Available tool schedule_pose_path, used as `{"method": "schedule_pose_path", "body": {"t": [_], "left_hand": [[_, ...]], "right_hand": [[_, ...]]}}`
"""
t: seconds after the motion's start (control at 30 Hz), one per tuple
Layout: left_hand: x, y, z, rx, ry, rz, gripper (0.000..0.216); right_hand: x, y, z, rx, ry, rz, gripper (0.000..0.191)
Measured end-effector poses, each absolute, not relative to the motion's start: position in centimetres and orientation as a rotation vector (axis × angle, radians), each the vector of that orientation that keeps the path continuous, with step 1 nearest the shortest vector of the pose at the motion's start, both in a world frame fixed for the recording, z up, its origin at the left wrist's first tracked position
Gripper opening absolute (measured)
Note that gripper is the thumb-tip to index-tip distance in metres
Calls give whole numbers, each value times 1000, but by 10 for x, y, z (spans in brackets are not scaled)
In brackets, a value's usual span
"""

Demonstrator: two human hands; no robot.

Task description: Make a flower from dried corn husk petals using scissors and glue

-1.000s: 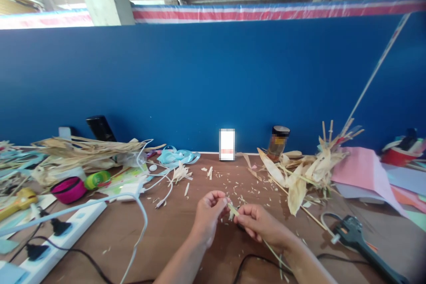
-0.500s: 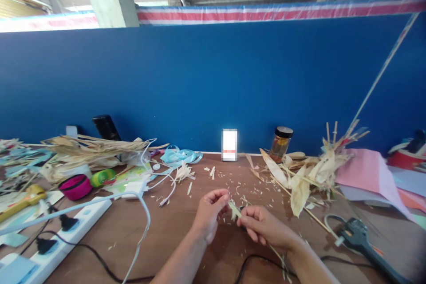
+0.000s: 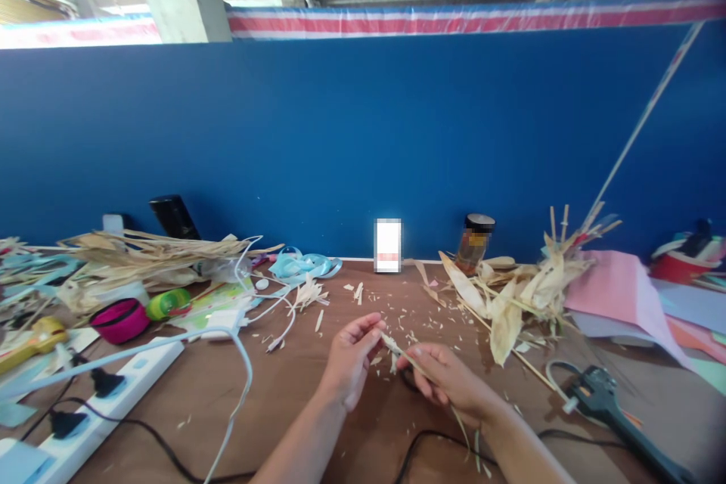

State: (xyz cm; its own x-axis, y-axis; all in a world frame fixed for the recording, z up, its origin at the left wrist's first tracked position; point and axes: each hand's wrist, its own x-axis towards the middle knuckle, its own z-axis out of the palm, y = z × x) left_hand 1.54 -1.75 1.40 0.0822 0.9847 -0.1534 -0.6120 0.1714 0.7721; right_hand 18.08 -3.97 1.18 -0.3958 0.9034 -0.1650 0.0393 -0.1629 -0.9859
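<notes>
My left hand (image 3: 352, 359) pinches one end of a thin, pale strip of dried husk (image 3: 392, 344) between thumb and fingertips, low over the middle of the table. The strip runs to my right hand (image 3: 445, 378), whose thumb and fingers close on it. Its frayed, whitish part shows between the two hands, and long thin ends (image 3: 463, 427) trail below my right wrist. A dark curved piece (image 3: 409, 380) shows under my right fingers; what it belongs to is hidden. Small husk scraps (image 3: 405, 318) lie scattered around and beyond both hands.
Dried husks lie in a right-hand pile (image 3: 527, 291) and a left-hand pile (image 3: 159, 249). A black-lidded jar (image 3: 475, 246) stands at the back. A glue gun (image 3: 609, 401) lies at right. A white power strip (image 3: 128, 393) and cables occupy the left. A blue partition (image 3: 363, 128) rises behind.
My right hand has turned slightly, and the strip now lies over its thumb side as a longer, straighter piece. The left hand keeps its pinch. The whole view has shifted slightly.
</notes>
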Motion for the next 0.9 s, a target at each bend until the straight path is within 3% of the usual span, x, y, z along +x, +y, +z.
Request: {"method": "schedule_pose_path", "body": {"t": [0.4,0.63,0.9], "left_hand": [[13,-16,13,575,828,1396,30],[22,-30,16,746,753,987,34],[25,-28,10,777,716,1007,23]], "right_hand": [[181,-37,11,-1046,-1296,1651,34],[179,-35,7,-1045,-1219,1617,37],[175,-39,6,-1078,-1357,1621,37]]}}
